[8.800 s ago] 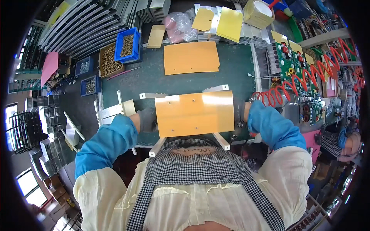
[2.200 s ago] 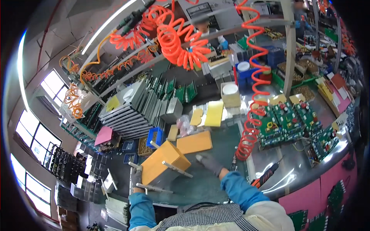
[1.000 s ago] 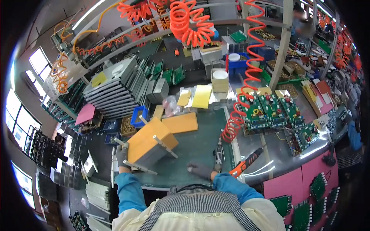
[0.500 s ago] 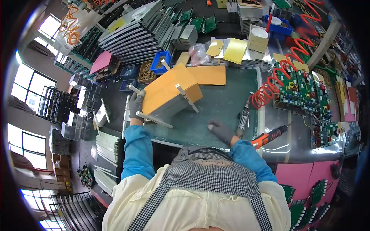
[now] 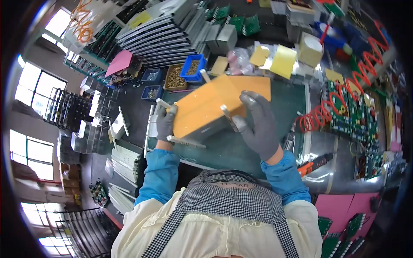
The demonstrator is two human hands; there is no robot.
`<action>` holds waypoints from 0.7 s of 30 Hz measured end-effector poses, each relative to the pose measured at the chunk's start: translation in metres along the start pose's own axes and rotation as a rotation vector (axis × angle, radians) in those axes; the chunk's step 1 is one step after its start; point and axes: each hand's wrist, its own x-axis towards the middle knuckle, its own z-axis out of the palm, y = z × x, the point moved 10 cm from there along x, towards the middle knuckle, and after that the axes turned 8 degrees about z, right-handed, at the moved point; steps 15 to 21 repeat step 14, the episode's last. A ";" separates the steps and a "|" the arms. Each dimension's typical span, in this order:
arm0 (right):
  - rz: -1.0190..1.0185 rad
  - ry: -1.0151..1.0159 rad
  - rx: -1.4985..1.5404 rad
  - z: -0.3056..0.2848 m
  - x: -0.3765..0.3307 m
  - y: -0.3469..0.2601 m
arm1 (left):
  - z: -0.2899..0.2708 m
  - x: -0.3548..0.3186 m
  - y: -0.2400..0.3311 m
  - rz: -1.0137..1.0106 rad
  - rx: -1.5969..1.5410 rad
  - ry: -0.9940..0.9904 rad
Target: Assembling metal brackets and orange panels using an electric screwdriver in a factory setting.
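An orange-topped box [image 5: 206,105] with grey sides and white strips projecting at its corners sits tilted over the green mat [image 5: 215,157]. My left hand [image 5: 165,124], in a grey glove, grips the box's left end beside one of the white strips. At the box's right end, my gloved right hand [image 5: 260,129] is raised with thumb and fingers apart. A white strip [image 5: 226,114] stands close to its thumb; whether they touch is unclear. Behind the right hand, an orange flat sheet [image 5: 260,84] is partly hidden by the box.
A metal air screwdriver [image 5: 289,141] on a red coiled hose [image 5: 312,123] and an orange-black power driver [image 5: 316,164] lie at right. Beyond the mat are a blue bin of small parts [image 5: 193,68] and yellow sheets [image 5: 284,61]. Green circuit boards [image 5: 344,103] stand far right.
My right hand has risen from the mat beside the air screwdriver to the box's right end, its fingers spreading. My left hand keeps its grip. The whole view has shifted slightly.
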 end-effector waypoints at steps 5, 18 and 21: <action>-0.135 -0.347 -0.238 0.073 0.047 -0.026 | 0.008 -0.006 0.003 -0.034 0.024 -0.029; 0.149 -0.512 -0.396 0.092 0.020 -0.003 | 0.008 -0.010 -0.006 -0.035 0.090 -0.056; 0.149 -0.512 -0.396 0.092 0.020 -0.003 | 0.008 -0.010 -0.006 -0.035 0.090 -0.056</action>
